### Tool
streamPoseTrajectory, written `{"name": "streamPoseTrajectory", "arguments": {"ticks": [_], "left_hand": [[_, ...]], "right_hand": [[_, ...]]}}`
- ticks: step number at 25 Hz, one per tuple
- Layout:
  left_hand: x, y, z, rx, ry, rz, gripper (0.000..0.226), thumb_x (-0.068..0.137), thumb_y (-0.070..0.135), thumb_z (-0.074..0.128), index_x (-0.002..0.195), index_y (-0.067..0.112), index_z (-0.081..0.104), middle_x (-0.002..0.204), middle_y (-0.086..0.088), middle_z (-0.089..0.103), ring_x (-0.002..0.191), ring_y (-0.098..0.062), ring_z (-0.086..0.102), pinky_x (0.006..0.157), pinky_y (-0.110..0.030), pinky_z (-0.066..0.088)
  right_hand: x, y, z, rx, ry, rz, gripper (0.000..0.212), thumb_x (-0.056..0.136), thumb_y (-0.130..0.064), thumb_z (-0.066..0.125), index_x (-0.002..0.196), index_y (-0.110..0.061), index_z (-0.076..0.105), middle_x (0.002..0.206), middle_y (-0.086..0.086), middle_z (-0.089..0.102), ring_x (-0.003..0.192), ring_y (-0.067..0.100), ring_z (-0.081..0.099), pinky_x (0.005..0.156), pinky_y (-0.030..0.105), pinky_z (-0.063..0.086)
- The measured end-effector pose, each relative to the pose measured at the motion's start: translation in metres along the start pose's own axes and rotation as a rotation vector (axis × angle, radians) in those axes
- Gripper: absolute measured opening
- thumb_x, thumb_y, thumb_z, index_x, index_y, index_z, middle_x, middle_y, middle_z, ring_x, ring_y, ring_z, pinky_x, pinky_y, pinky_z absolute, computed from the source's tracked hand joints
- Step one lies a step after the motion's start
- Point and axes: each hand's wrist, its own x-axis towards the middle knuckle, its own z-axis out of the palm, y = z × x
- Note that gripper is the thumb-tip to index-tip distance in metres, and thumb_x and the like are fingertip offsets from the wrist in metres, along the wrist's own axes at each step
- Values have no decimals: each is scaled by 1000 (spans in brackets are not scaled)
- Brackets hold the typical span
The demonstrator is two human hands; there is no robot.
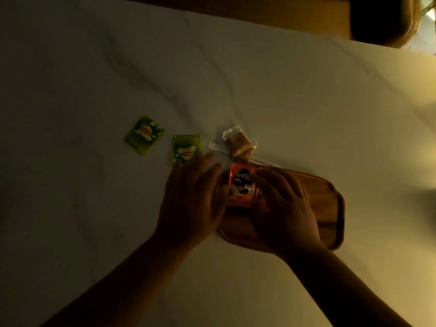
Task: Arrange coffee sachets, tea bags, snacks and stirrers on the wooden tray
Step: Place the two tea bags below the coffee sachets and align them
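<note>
A wooden tray (330,208) with rounded corners lies on a white sheet. At its left end sits an orange coffee sachet (240,182). My right hand (283,206) grips the sachet's right side over the tray. My left hand (191,199) rests flat at the tray's left edge, fingers spread, touching the sachet's left side. Two green tea bags lie on the sheet: one (144,134) far left, one (186,148) just beyond my left fingertips. A wrapped snack (238,143) lies across a white paper-wrapped stirrer (218,148) behind the tray.
The white sheet (94,79) is creased and stretches wide to the left and back. A dark wooden edge and a dark rounded object (382,20) stand at the far right corner. The light is dim.
</note>
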Motion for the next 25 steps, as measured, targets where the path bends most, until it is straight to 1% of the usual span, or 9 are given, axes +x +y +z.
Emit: {"name": "streamPoseTrajectory", "arguments": {"ticks": [3,6,8,11,15,18,20,22,25], "left_hand": [[24,-63,-27,93,58,-305,56,97,41,56,142,10,52,149,-18,50,137,-37,46,111,-50,39],[42,-116,-42,110,-90,-570,74,90,50,63,147,8,42,151,-20,44,134,-43,44,105,-54,42],[51,-136,-43,141,-178,-621,77,85,55,66,143,8,46,143,-22,48,127,-45,46,98,-55,44],[64,-149,-45,159,-200,-574,65,80,58,70,123,10,61,124,-20,55,116,-43,51,90,-51,47],[72,-157,-48,3,-223,-659,46,78,49,75,106,13,65,112,-18,63,109,-42,58,86,-43,47],[64,-142,-56,-199,-257,-709,27,86,38,69,93,14,61,91,-12,65,97,-39,63,72,-34,38],[45,-124,-62,-302,-272,-711,29,89,41,66,92,13,63,85,-9,65,90,-36,64,69,-31,36],[24,-91,-66,-446,-315,-700,39,87,53,55,90,15,65,75,1,65,77,-26,64,65,-31,36],[-9,-60,-70,-657,-379,-784,31,82,53,51,84,26,66,62,8,64,58,-4,58,55,-19,42]], "right_hand": [[62,-56,6,50,-91,-31,56,91,-42,50,142,-20,53,142,5,58,133,29,47,105,49,44],[121,-97,27,-21,-304,-57,69,93,-44,56,153,-17,36,154,9,45,139,32,40,110,49,38],[141,-108,40,-128,-339,-25,72,90,-43,61,151,-16,34,148,12,47,133,35,45,103,49,43],[156,-107,48,-227,-300,45,57,84,-43,69,130,-14,52,123,14,57,114,36,54,89,48,49],[169,-103,51,-222,-412,31,40,87,-42,64,115,-13,59,112,10,63,106,30,59,88,42,51],[146,-93,35,209,-370,262,11,88,-31,63,88,-20,63,74,-5,61,68,5,63,53,20,47],[119,-79,17,521,-234,441,9,85,-26,69,78,-22,67,59,-6,63,49,-4,60,40,12,40],[81,-61,-2,783,-140,613,6,84,-20,75,80,-23,73,66,-7,75,54,0,67,46,15,48],[32,-47,-13,1005,-169,783,10,87,-13,75,92,-21,72,86,1,80,75,17,77,61,28,60]]}}
